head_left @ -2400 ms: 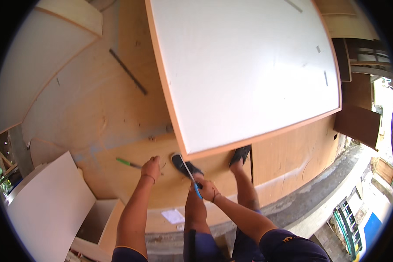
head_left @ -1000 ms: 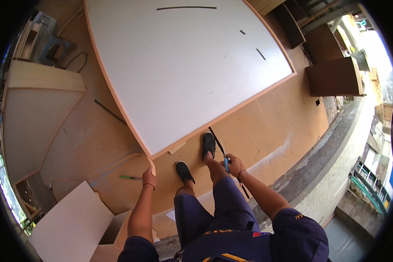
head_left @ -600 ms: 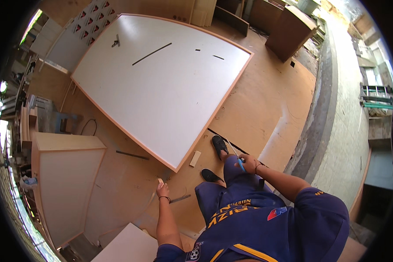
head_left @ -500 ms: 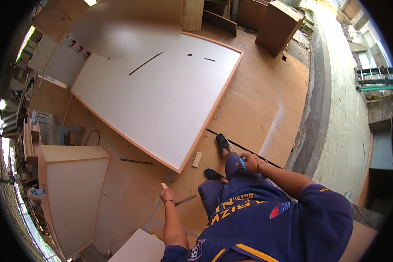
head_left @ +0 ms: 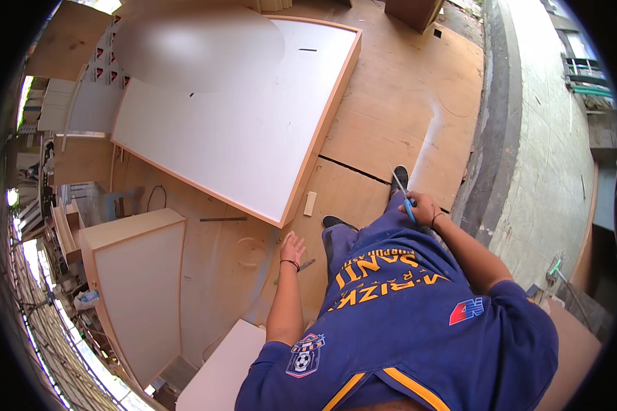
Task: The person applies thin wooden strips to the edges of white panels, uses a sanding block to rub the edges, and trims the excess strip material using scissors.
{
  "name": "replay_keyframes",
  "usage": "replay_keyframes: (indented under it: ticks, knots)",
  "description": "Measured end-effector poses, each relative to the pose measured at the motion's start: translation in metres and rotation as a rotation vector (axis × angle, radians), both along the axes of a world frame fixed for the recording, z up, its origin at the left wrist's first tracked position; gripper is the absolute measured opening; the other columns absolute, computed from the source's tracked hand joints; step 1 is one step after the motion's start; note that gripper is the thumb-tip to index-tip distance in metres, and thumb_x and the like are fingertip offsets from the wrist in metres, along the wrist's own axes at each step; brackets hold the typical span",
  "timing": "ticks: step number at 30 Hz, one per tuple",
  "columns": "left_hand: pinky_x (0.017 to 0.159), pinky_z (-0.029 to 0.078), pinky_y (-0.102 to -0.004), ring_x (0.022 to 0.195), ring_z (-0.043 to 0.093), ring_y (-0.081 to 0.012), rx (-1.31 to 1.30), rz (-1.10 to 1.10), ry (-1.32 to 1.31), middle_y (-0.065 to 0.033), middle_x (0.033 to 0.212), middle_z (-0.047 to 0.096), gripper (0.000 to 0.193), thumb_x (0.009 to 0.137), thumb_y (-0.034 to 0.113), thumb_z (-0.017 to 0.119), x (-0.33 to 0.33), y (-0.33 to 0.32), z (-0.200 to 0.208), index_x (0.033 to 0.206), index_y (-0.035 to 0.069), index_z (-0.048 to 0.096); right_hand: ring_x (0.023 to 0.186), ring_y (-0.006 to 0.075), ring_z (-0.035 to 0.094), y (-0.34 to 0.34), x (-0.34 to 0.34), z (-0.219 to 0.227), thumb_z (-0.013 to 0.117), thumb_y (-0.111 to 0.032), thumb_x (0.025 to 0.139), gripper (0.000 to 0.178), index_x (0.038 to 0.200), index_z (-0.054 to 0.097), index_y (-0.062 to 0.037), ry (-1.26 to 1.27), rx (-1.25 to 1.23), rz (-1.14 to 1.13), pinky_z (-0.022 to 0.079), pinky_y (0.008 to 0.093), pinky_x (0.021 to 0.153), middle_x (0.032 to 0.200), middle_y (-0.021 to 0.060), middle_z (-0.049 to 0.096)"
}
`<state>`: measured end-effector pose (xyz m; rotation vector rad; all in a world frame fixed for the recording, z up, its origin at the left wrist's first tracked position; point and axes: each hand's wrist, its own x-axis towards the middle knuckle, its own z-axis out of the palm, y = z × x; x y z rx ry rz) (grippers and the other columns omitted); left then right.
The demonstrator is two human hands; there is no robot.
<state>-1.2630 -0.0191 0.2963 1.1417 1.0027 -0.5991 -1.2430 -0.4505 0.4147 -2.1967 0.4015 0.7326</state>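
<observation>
In my right hand (head_left: 426, 208), held near my right thigh, are blue-handled scissors (head_left: 409, 209), their long thin blade pointing forward over my right shoe. My left hand (head_left: 293, 248) hovers with fingers spread and nothing visible in them, close to the near corner of a large white panel (head_left: 233, 144) edged in orange-brown wood. A small pale wood block (head_left: 310, 203) lies on the brown board floor beside that panel's edge. Next to my left wrist, a dark thin strip (head_left: 307, 265) is partly hidden by the arm.
To the left stands a white-faced cabinet piece (head_left: 140, 294) with a wooden rim. Another white board (head_left: 223, 366) lies at lower left. A dark strip (head_left: 223, 219) rests on the floor boards (head_left: 404, 89). Beyond their right side runs a pale concrete strip (head_left: 548, 171).
My left hand has moved forward and right, toward the panel's corner; the small tan piece it held no longer shows, and its fingers have spread. My right hand, still gripping the scissors, has shifted forward.
</observation>
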Motion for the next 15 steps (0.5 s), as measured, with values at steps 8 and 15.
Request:
replay_keyframes:
  ticks: [8, 15]
  knots:
    - [0.084, 0.047, -0.0308, 0.112, 0.052, -0.0245, -0.371, -0.19, -0.215, -0.0139, 0.131, 0.046, 0.045, 0.096, 0.028, 0.044, 0.042, -0.221, 0.077, 0.133, 0.005, 0.033, 0.074, 0.0376, 0.061, 0.017, 0.052, 0.005, 0.07, -0.028, 0.071, 0.036, 0.1, 0.06, -0.0088, -0.159, 0.067, 0.653, 0.049, 0.0437, 0.065, 0.077, 0.0224, 0.061]
    - [0.082, 0.05, -0.0387, 0.092, 0.062, -0.0275, -0.386, 0.551, -0.269, -0.0175, 0.096, 0.062, 0.029, 0.096, 0.03, 0.04, -0.001, -0.223, 0.063, 0.1, 0.003, 0.048, 0.085, 0.0293, 0.064, 0.061, 0.072, 0.011, 0.066, -0.014, 0.076, 0.039, 0.111, 0.055, -0.0001, -0.166, 0.487, 0.885, 0.051, 0.0342, 0.073, 0.091, 0.0192, 0.064]
